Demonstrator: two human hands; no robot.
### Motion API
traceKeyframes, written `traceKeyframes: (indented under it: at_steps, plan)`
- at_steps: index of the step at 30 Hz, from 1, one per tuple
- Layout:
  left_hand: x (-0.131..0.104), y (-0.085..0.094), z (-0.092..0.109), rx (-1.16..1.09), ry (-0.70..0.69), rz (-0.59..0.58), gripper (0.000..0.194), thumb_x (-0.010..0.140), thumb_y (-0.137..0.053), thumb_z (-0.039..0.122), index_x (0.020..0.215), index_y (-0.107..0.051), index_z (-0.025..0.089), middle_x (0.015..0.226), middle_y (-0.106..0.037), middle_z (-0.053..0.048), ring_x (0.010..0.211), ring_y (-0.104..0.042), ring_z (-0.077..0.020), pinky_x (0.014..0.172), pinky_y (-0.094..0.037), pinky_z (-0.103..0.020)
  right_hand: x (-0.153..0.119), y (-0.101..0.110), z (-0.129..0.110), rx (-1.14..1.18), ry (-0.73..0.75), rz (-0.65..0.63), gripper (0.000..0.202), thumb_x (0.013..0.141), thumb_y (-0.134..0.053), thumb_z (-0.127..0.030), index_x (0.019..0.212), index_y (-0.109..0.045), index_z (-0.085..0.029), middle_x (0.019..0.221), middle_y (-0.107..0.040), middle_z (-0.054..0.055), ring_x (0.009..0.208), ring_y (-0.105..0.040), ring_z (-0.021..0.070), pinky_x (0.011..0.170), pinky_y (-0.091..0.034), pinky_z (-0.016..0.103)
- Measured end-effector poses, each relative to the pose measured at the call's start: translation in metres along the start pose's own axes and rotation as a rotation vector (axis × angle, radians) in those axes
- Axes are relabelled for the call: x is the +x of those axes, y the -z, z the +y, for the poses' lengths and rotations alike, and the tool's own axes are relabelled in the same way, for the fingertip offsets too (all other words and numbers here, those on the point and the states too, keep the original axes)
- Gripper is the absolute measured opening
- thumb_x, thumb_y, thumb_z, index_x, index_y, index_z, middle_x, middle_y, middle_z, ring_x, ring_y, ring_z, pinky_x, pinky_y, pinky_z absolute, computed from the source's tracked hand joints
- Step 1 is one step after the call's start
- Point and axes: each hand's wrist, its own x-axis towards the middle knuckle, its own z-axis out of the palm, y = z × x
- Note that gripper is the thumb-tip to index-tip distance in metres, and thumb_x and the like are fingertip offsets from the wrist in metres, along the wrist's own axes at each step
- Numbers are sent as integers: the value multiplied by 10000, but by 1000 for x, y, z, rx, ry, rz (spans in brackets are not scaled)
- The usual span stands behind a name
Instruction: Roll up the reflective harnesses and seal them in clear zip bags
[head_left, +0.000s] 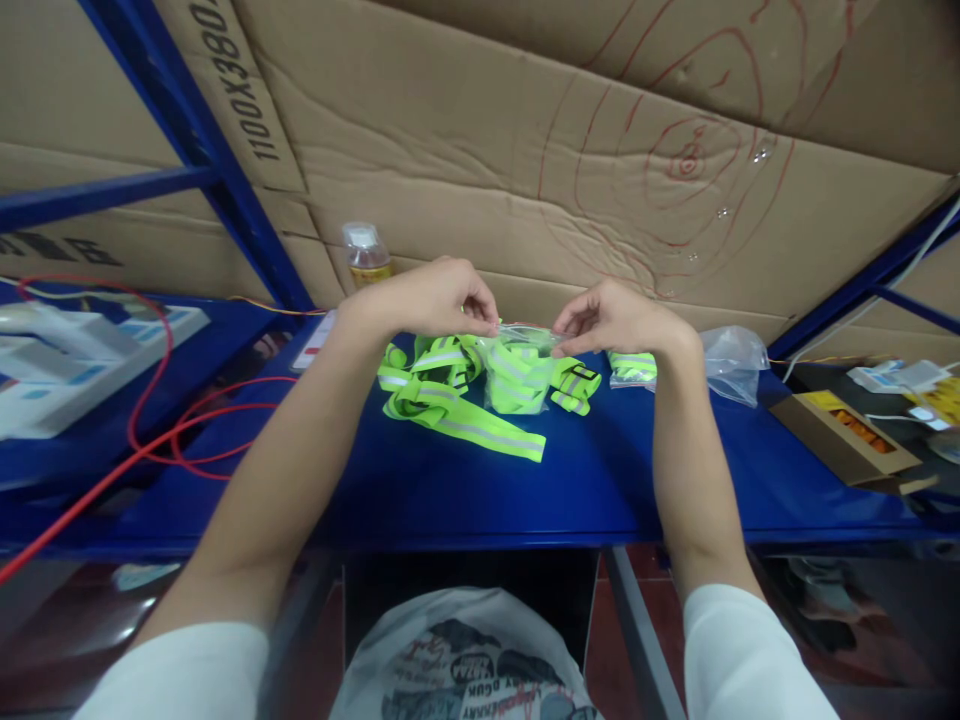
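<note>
A clear plastic zip bag with a folded neon-yellow reflective strap inside hangs between my two hands, low over the blue table. My left hand pinches the left end of its top edge. At the right end, my right hand pinches the same edge with thumb and fingers. Loose neon-yellow reflective straps with a silver stripe lie to the left, one end stretched out toward me. A small folded strap with a black buckle rests just right of the bag.
Another bagged strap and a crumpled clear plastic bag lie on the blue table to the right. Further right is an open cardboard box. A bottle stands behind my left wrist. Red cable loops at left; cardboard walls the back.
</note>
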Motion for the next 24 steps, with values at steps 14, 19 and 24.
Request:
traceKeyframes:
  at_steps: [14,19,24]
  plan:
    - [0,-3,4,6,-46,-10,280,940,-782,441,934,-927,202,791,-836,-25,780,-747,-195,767,-481,-275,3,1,0,-106,5,35,254,828,-997,-431,875,-902,-199,723,-792,29,658,-672,156,595,-480,278]
    - [3,-8,5,48,-29,9,269,885,-808,397,1037,-934,213,839,-845,-19,767,-731,-189,770,-488,-278,4,0,-1,-79,26,24,277,824,-996,-455,866,-901,-198,695,-776,23,635,-658,146,571,-468,270]
    - [8,-11,8,-3,-68,10,266,932,-793,386,1064,-935,204,889,-858,-37,842,-761,-198,830,-513,-277,2,2,1,6,-34,17,338,761,-1054,-489,895,-911,-214,733,-806,35,648,-685,156,539,-513,260]
